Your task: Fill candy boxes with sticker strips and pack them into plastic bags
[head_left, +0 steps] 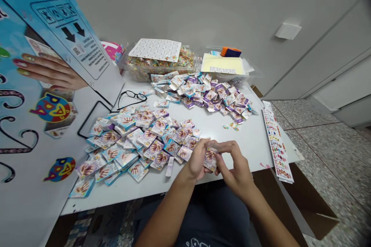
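Note:
Close to the table's front edge, my left hand [199,159] and my right hand [235,164] hold one small printed box [210,158] between them. The left hand grips its left side, and the right fingers press on its upper end and right side. A hand picture shows on the box's front. To the left spreads a pile of similar small boxes [147,137], light blue and purple. Farther back lies a second heap of small boxes [208,94], several with flaps standing up. Small colourful packets [231,126] rest on the white table behind my right hand.
Black eyeglasses [131,94] lie at the back left. A clear tub [162,67] of colourful packets and another clear bin [223,67] with papers stand along the wall. A sticker strip [277,142] hangs over the right edge, above a cardboard box [310,200]. A large printed display [43,85] borders the left.

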Demonstrator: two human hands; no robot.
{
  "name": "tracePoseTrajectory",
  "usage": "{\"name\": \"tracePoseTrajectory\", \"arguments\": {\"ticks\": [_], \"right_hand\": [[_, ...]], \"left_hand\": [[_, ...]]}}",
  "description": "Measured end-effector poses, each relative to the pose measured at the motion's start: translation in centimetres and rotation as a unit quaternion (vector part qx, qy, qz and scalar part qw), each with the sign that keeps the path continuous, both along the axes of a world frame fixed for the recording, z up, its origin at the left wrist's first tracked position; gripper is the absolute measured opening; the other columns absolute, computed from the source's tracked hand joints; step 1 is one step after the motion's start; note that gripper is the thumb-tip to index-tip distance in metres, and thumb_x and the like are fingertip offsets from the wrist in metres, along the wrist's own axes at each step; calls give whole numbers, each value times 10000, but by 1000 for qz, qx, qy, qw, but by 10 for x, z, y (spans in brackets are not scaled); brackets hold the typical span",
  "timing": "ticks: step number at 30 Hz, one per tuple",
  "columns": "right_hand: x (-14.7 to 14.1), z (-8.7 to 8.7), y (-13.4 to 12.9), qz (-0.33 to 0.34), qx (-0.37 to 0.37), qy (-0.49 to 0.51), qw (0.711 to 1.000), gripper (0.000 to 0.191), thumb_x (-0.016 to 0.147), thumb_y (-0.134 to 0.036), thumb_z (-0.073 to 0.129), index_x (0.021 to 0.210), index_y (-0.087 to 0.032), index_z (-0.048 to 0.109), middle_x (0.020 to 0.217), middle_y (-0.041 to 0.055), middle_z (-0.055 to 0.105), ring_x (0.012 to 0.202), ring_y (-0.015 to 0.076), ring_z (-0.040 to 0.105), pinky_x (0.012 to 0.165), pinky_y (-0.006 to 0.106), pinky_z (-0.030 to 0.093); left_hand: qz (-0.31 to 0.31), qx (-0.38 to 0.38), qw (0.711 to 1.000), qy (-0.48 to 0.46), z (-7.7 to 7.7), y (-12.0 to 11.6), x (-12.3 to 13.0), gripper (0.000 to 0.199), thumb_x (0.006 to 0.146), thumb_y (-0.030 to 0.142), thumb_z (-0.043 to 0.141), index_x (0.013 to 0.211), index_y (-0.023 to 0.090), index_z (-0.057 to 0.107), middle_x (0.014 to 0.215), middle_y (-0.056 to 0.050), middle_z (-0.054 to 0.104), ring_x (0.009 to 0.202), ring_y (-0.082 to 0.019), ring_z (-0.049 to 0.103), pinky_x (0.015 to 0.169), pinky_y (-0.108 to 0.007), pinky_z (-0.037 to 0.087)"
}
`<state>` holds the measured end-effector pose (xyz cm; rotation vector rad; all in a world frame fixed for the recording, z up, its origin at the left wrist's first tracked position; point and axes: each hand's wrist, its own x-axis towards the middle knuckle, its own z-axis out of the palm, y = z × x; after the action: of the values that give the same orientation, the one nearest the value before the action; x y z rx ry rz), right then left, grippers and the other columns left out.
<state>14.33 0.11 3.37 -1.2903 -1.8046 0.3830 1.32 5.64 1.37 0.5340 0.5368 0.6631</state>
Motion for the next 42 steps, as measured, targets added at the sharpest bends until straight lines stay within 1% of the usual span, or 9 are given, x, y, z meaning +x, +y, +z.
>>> {"name": "tracePoseTrajectory", "arguments": {"ticks": [5,7,11,18,23,28,32,36,42], "right_hand": [[-7,-12,2,-28,15,27,999,305,955,-199,619,1251,-258,663,1066,79,748,930,242,669,930,516,521],[-10,-10,1,-44,-81,142,986,183,953,-295,647,1103,-240,737,997,69,742,746,197,657,718,407,576],[-16,-7,-1,-100,-216,369,899,258,841,-437,771,930,-199,727,818,23,668,536,123,539,401,258,465],[-28,-17,-1,-149,-179,460,857,265,779,-418,826,834,-182,717,714,-4,631,540,102,506,393,203,407],[-20,-15,4,-90,-204,494,841,273,731,-401,853,720,-180,694,732,11,650,560,132,537,394,243,444],[-8,-12,4,-43,-205,439,874,179,786,-334,831,747,-193,729,757,24,701,684,172,631,596,310,549],[-17,-22,-7,-98,-97,358,923,92,871,-288,761,834,-206,745,904,52,743,831,202,685,738,359,577],[-24,-42,-17,-53,20,244,968,163,927,-182,672,1068,-239,732,1143,97,725,1065,243,668,896,458,554],[-16,-46,-22,-26,-6,224,974,107,947,-183,639,1040,-227,668,1035,77,672,975,207,653,835,380,556]], "left_hand": [[83,5,995,60,0,-2,2,465,876,681,398,911,226,487,588,48,536,381,-97,463,334,-154,195],[83,62,991,89,-1,-6,5,401,871,633,426,898,234,464,602,53,530,403,-111,496,343,-161,251],[84,145,978,121,-3,-13,10,333,909,567,426,874,237,440,649,64,486,441,-111,507,381,-195,380],[100,236,950,177,-5,-17,10,317,1011,476,284,874,235,438,672,58,454,486,-117,508,423,-210,417],[116,323,915,213,-1,-19,-1,251,1011,417,382,889,230,495,714,28,507,510,-120,511,456,-226,388],[99,350,905,222,5,-20,-6,224,1006,349,398,936,221,568,715,16,567,509,-128,496,515,-252,371],[75,321,922,203,6,-16,-6,205,978,312,394,884,219,551,748,18,560,505,-119,496,502,-252,354],[61,284,938,192,9,-11,-13,112,914,231,373,879,232,479,650,47,500,500,-130,471,497,-248,334],[-4,317,923,218,20,-13,-25,89,872,181,473,937,216,522,682,41,520,599,-127,474,555,-230,368]]}}
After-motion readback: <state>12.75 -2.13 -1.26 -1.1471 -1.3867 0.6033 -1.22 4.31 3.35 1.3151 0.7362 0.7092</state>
